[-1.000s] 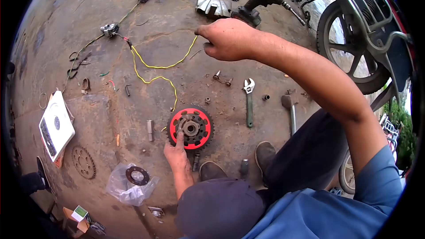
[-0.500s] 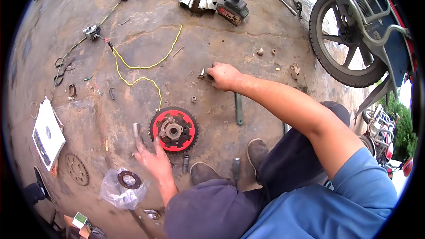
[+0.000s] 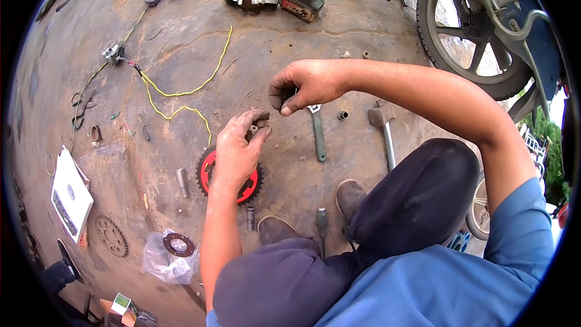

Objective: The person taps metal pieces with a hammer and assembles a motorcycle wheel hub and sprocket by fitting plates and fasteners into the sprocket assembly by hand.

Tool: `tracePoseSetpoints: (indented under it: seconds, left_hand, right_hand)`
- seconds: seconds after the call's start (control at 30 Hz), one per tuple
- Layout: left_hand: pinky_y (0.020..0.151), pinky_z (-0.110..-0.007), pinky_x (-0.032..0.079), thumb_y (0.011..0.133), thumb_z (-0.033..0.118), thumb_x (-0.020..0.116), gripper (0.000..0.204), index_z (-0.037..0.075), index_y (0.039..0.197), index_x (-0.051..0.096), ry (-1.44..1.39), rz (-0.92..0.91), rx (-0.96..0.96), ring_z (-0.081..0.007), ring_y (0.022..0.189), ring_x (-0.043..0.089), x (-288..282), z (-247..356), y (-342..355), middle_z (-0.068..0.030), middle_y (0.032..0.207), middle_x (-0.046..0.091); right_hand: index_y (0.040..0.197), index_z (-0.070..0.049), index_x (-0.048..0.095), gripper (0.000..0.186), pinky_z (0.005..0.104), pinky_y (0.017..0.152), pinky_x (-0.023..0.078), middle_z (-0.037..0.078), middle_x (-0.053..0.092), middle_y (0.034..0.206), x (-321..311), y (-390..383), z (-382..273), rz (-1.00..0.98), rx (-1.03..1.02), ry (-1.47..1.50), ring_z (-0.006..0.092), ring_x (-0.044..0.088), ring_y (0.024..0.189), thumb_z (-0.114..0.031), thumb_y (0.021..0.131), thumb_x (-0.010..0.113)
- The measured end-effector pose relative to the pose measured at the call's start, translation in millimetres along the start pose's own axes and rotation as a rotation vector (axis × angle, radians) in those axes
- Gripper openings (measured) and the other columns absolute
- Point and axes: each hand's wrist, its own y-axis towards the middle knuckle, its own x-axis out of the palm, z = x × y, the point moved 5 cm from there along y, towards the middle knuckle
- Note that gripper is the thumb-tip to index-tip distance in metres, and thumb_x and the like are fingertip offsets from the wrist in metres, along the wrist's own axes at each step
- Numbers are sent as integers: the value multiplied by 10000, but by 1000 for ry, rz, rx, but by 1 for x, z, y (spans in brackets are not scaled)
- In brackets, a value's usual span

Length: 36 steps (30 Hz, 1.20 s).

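Presently, left hand: part-open, small nut between thumb and fingers, pinch unclear.
Right hand: fingers curled inward; any hold cannot be told.
Red sprocket: on ground, partly covered.

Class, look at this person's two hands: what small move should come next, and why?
Probably the left hand should close its thumb and fingers around the small metal piece, since it shows between them, just beyond the red-and-black sprocket; whether they already touch it is unclear. The right hand is nearby, but its fingers are curled, so it seems less ready.
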Motion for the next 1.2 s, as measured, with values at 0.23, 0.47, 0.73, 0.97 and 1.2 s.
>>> tracePoseSetpoints:
  seconds: [0.23,0.47,0.73,0.97,1.2]
  left_hand:
    - [798,-316,571,865,-16,776,278,29,1129,705,78,114,62,-184,877,710,-22,37,-13,-97,1041,735]
    - [805,-389,563,820,-21,780,225,61,1019,711,367,-3,322,-301,942,694,-35,77,9,-102,1034,719]
    - [800,-419,538,858,54,788,237,37,1091,748,393,-83,247,-326,900,663,-1,92,31,-130,1011,688]
    - [753,-266,532,1044,134,682,224,0,1212,749,-283,-71,-249,-96,819,640,9,47,22,-39,982,709]
    - [769,-284,525,1041,94,653,189,-8,1177,737,184,-25,48,-117,843,641,12,71,20,-43,965,719]
  right_hand:
    - [1429,-26,561,544,338,975,536,56,674,1215,14,-29,10,54,-181,219,140,623,1052,-41,920,754]
    - [1388,-18,587,513,334,968,571,55,666,1150,29,-35,11,295,-401,448,131,632,1047,-28,905,762]
    - [1332,-38,594,433,321,957,538,32,647,1169,23,-46,38,568,-391,626,107,616,1073,8,919,714]
    - [1485,-55,544,623,291,869,531,22,701,994,20,-58,41,521,-376,553,90,619,925,-91,920,803]
    - [1488,-41,549,556,284,709,540,36,739,915,35,-54,49,528,-239,687,80,633,785,-171,985,746]
